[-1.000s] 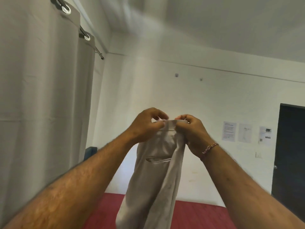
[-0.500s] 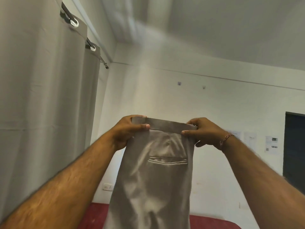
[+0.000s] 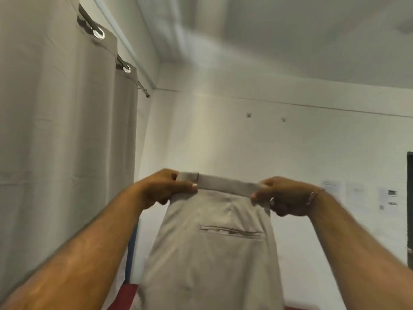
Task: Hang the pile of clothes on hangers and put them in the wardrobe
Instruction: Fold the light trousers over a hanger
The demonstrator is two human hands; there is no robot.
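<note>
In the head view, one pair of beige trousers (image 3: 212,253) hangs in the air in front of the person, held up by the waistband with nothing under it. The left hand (image 3: 165,189) pinches the left end of the waistband, thumb over the front and fingers curled behind. The right hand (image 3: 281,196) pinches the right end the same way; a thin bracelet (image 3: 315,194) sits on that wrist. The band is stretched flat between the two hands, and one welt pocket (image 3: 230,230) faces the camera below it. A grey eyelet curtain (image 3: 55,142) on a rod (image 3: 143,89) hangs close on the left. A bare white wall (image 3: 223,135) stands behind, with open room above the hands. Three paper sheets (image 3: 359,193) are stuck on the wall at right, beside a dark door edge (image 3: 410,209).
</note>
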